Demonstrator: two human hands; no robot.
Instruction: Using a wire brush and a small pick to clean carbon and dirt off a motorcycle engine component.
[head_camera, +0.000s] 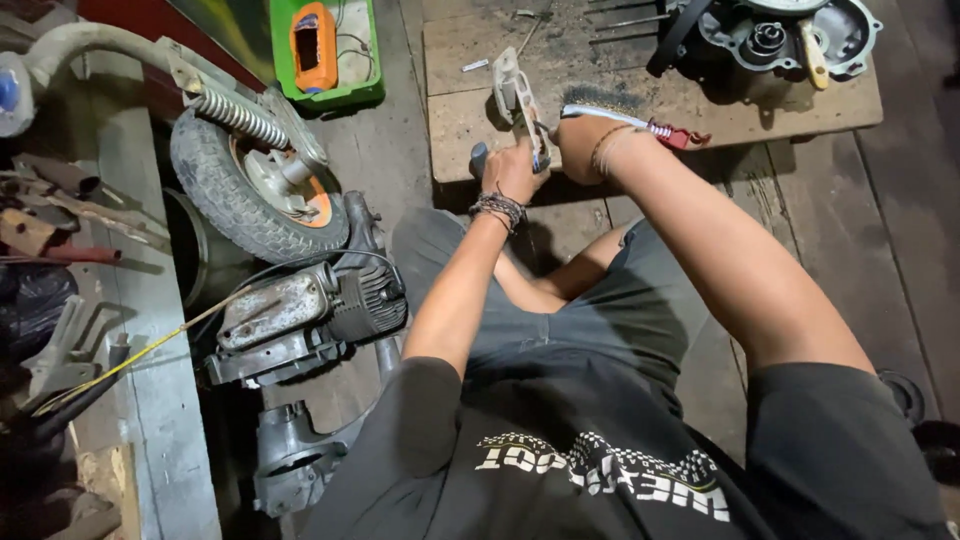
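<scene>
Your left hand (512, 170) is clenched around a pale metal part (512, 92), gripping its lower end so the piece stands up and away from you toward twelve o'clock, its base resting at the near edge of the wooden board (640, 110). A dark beaded bracelet (498, 207) wraps that wrist. Your right hand (585, 145) is closed in a fist on the handle of a wire brush (625, 120), whose white handle with a red end sticks out toward three o'clock; the hand sits just beside the left one, at its three o'clock, and the two nearly touch. The brush's bristle end is hidden between your hands, so you cannot tell whether it meets the part. At one o'clock on the board lies an engine casing (780, 35). At nine o'clock from your hands stands a small wheel (255, 180) with a spring, and beyond it, at eleven o'clock, a green tray (325, 50).
</scene>
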